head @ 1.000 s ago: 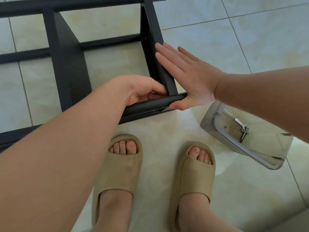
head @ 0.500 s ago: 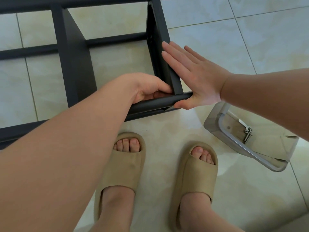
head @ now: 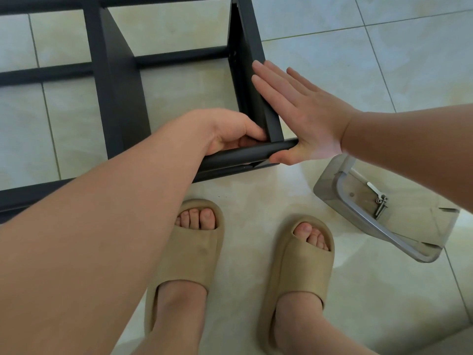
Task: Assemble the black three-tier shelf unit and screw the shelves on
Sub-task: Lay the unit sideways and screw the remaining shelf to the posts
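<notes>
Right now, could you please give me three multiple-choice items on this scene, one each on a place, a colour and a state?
1. Where does the clear tray lie?
A. On the shelf frame
B. On the floor, right of the slippers
C. On a chair
2. What colour are the slippers?
A. Beige
B. Blue
C. Red
3. How is the right hand?
A. Curled round a screwdriver
B. Resting on the tray
C. Flat, fingers straight, against the end panel

Answers: 1 B, it sits on the tiles, right of both slippers; 2 A, both are beige; 3 C, its palm lies on the panel; the left hand grips the near tube.
</notes>
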The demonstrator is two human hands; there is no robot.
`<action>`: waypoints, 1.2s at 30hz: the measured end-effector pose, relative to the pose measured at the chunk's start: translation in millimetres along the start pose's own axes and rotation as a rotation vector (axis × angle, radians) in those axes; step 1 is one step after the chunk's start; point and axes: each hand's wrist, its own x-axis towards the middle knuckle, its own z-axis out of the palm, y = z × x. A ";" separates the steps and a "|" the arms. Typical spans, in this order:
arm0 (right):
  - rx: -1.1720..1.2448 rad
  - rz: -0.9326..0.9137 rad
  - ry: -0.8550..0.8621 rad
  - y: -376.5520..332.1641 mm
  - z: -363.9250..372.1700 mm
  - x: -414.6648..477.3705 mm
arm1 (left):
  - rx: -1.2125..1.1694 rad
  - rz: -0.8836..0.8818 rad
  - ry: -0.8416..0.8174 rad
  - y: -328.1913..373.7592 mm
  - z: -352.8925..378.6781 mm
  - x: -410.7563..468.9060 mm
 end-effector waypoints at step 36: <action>0.005 -0.008 -0.003 3.3 2.0 -0.9 | 0.027 0.030 -0.012 1.2 2.4 -3.1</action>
